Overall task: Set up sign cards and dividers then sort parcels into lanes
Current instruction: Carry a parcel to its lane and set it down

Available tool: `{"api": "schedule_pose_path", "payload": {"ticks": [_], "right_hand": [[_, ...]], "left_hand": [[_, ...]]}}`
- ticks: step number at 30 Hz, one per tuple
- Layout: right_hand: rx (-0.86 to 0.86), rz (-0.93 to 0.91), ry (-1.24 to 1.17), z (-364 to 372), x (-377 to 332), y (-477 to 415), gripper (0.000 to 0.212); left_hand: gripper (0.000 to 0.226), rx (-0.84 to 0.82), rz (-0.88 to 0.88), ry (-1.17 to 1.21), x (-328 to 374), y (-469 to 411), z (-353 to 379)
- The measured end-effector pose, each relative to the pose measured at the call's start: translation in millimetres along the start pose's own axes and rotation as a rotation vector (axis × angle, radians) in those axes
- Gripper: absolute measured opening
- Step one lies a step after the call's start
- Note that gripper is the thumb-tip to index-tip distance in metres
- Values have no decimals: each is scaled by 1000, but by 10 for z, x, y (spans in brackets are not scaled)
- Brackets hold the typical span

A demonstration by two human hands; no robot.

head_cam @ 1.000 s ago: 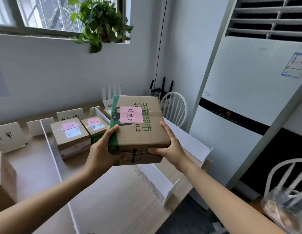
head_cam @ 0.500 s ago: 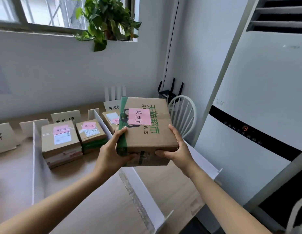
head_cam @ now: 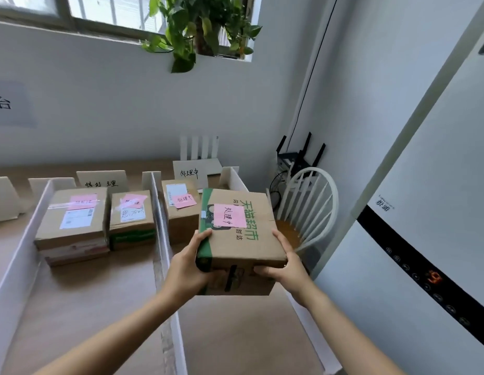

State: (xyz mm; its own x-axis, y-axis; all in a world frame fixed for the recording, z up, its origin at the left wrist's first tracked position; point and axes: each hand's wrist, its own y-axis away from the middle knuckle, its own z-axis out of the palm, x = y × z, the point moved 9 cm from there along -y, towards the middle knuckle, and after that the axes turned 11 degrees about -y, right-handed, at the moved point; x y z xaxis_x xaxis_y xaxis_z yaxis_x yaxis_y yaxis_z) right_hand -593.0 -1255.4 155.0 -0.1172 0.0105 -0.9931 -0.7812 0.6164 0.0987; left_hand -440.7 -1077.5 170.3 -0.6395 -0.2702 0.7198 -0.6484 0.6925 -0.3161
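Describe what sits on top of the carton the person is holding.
A handwritten pink note is stuck on top of the carton. It covers part of the green printing, so that part cannot be read.

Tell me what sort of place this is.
Likely a small office corner set up for parcel sorting: a table split into lanes by white dividers, handwritten sign cards at the lane heads, taped parcels with pink notes, and a floor-standing air conditioner beside it.
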Motion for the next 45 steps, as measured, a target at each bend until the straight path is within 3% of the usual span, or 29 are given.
{"api": "schedule_pose_path", "payload": {"ticks": [10, 15, 23, 31, 45], "right_hand": [[-147, 123, 147, -62, 808, -510, 72], [-170, 141, 209, -70, 1042, -643, 70], [-75, 169, 316, -362, 1289, -864, 68], [-135, 160, 480, -375, 1239, -1178, 65], [-107, 116, 523, -456, 1115, -1722, 52]], "left_hand": [[83, -102, -242, -64, -621, 10, 603], [77, -130, -341, -85, -882, 97, 889], [72, -227, -370, -66, -1081, -67, 1347], [82, -326, -380, -170, -1126, -446, 1506], [79, -339, -437, -293, -1130, -921, 1582]]}}
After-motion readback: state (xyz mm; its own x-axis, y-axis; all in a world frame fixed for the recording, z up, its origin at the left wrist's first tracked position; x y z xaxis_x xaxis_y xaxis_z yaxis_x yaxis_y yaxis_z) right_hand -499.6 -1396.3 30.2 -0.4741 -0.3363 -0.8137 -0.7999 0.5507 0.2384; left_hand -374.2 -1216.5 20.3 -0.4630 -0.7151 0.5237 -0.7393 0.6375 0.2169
